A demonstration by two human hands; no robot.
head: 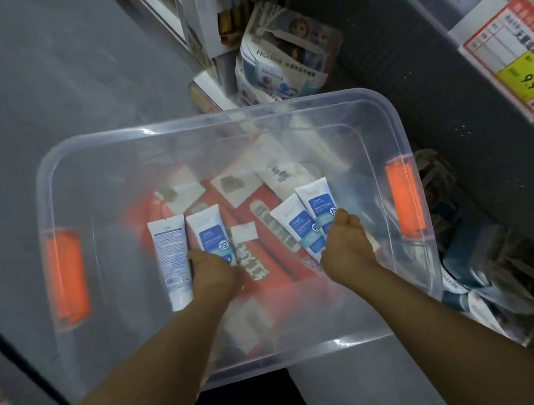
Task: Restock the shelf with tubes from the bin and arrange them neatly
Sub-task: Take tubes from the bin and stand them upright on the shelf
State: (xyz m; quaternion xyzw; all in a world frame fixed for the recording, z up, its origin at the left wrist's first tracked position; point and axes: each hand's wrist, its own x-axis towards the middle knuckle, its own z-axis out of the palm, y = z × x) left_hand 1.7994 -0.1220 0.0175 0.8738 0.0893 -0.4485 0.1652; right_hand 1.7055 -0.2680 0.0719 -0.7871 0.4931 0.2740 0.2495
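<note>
Both my hands are down in the clear bin (pixel 48 186). Left grip (pixel 215 272) closes on one tube (pixel 211 236), right grip (pixel 344 242) on another (pixel 320 208). Four white-blue tubes counted, all in the bin. Probably light, soft, slick; best pinched mid-body. Two orange latches.

Illumination was dim and cool overall. Glare marked the clear bin's rim (pixel 348 341). Motion blur softened the bin contents and frame edges; wide-angle distortion bent the periphery.
</note>
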